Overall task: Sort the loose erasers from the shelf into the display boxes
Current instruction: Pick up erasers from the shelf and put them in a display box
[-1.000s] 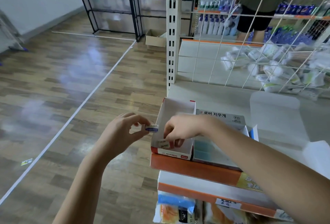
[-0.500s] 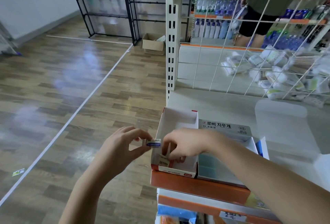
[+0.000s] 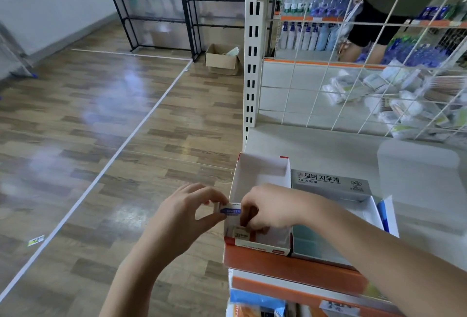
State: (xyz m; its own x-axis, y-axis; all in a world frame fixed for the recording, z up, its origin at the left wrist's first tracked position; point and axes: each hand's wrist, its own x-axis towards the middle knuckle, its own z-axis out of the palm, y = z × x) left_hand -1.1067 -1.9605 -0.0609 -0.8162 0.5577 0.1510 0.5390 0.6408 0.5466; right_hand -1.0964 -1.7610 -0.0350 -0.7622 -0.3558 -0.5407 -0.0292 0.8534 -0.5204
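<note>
White cardboard with red trim makes up the display box (image 3: 260, 172) standing at the front left corner of the shelf (image 3: 328, 150), its open top turned up so that erasers can be dropped straight in. The left hand (image 3: 182, 218) pinches a small eraser (image 3: 230, 210) (white, with a blue band of lettering) between thumb and forefinger and holds it right at the box's near left wall, probably so it is ready to go in next. The right hand (image 3: 273, 208) reaches down inside the same box with its fingers curled over, seemingly settling an eraser near the front wall; the knuckles hide the fingertips, so I cannot tell whether they are clamped on anything or merely pressing. A second box (image 3: 336, 185) with a grey printed flap touches the first on its right, and the right forearm covers much of its inside, so its contents stay unclear. Behind the wire grid (image 3: 353, 84) lie pale packets, too blurred to name. A person stands beyond the shelving, cut off by the top edge.
</note>
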